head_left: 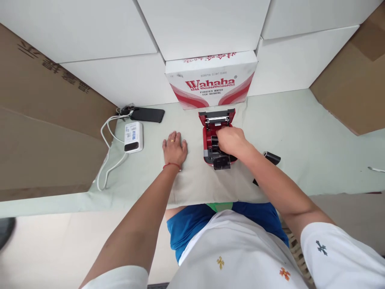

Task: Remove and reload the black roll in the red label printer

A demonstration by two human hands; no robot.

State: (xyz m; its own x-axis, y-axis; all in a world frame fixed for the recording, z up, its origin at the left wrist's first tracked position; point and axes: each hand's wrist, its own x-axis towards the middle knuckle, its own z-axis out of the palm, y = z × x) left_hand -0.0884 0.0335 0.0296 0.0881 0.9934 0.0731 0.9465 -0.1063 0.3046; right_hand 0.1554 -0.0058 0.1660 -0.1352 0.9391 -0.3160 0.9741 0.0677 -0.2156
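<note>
A small red and black printer (205, 138) stands on the cloth in front of me with its lid (217, 116) tipped up. Inside it lies a shiny black ribbon roll (214, 142). My right hand (233, 140) reaches in from the right, its fingers curled at the roll's right end; the fingertips are partly hidden. At the printer's front edge, a dark see-through flap (221, 163) hangs out. My left hand (175, 149) rests flat on the cloth left of the printer, open and holding nothing. Another black roll (272, 157) lies beyond my right forearm.
A Wahaha water carton (212, 84) stands behind the printer. To the left are a black phone (148, 114), a white power bank (133, 137) and looped white cables (104, 160). Brown cardboard boxes (51, 116) (355, 80) flank the pale green cloth (300, 132).
</note>
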